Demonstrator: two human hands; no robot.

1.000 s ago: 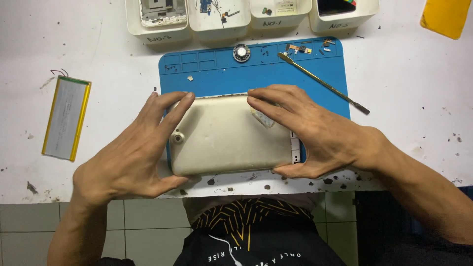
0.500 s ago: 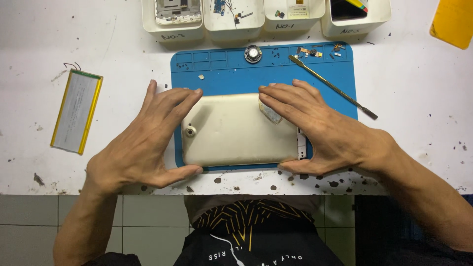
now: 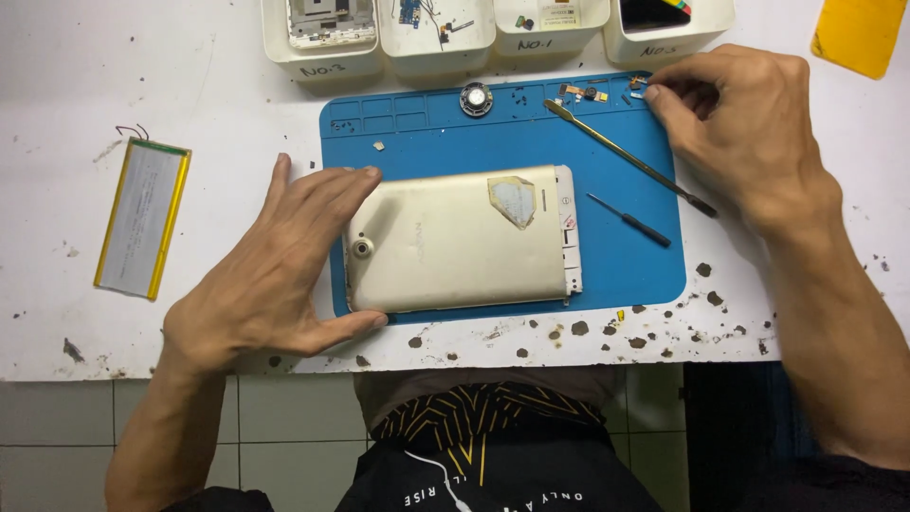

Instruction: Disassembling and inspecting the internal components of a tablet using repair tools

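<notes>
Flat silver battery pack (image 3: 142,218) with a yellow edge way over at 9 o'clock on the white table (image 3: 190,95), two thin wires poking off its top end. Well apart from everything else.

Next up, left hand (image 3: 270,275), fingers spread wide, cupping the left end of the gold tablet (image 3: 460,242): fingertips touching its top corner, thumb touching its bottom corner. Not lifting, just steadying it flat.

Tablet lying face down dead centre on the blue work mat (image 3: 427,142), camera hole near its 9 o'clock edge, a torn patch of sticker up toward 1 o'clock, white strip showing along its right end.

Row of white parts bins (image 3: 436,47) at 12 o'clock, just past the mat. Small round speaker (image 3: 477,99) on the mat's top edge.

Long metal pry tool (image 3: 630,158) lying diagonally at 2 o'clock of the tablet, small black screwdriver (image 3: 628,219) just below it.

Right hand (image 3: 739,133) up at the mat's 1 o'clock corner, fingertips pinched together over some tiny loose parts (image 3: 583,93) there. Can't tell which bit is actually being pinched, too small.

Yellow card (image 3: 858,33) at the far top right.
</notes>
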